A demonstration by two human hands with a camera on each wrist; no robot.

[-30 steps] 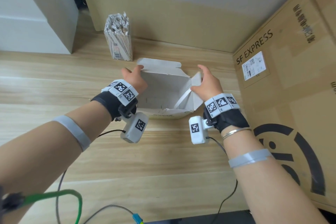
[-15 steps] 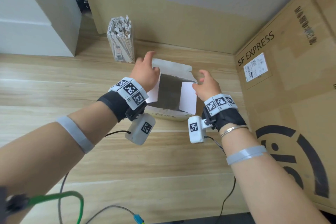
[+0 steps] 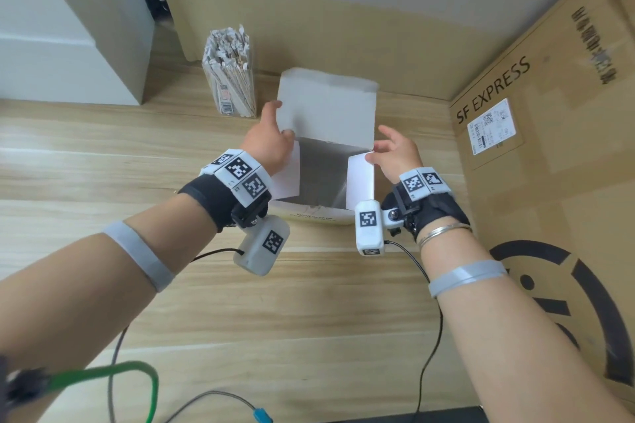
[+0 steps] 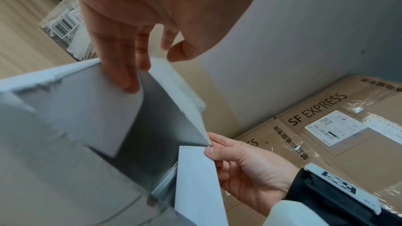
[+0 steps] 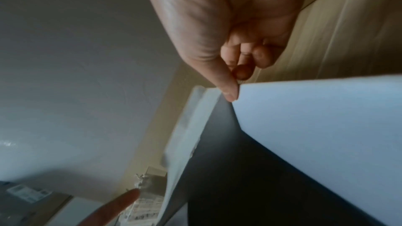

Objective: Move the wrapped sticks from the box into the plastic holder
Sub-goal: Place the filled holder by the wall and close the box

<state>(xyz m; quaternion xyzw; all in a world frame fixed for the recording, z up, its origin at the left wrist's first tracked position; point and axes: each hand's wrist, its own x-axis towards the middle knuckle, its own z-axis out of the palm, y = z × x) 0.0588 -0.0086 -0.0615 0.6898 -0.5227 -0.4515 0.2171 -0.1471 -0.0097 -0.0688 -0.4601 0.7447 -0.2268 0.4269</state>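
Observation:
A white cardboard box (image 3: 326,106) stands at the middle of the wooden table, its back lid upright and both side flaps folded in over a dark opening; no sticks show inside. My left hand (image 3: 275,134) lies at the box's far left corner, with straight fingers (image 4: 121,75) pressing the left flap and the thumb by the lid's edge. My right hand (image 3: 378,151) pinches the far corner of the right flap (image 5: 315,118) between thumb and forefinger. The clear plastic holder (image 3: 230,79), packed with upright wrapped sticks, stands just left of the box at the back.
A large brown SF EXPRESS carton (image 3: 532,148) walls off the right side, close to my right wrist. A white cabinet (image 3: 68,27) stands at the back left. Green and black cables (image 3: 113,374) trail over the table's near edge.
The box's side flaps have been folded in over the opening and the back lid now stands up. My left hand moved from the left wall to the far left corner.

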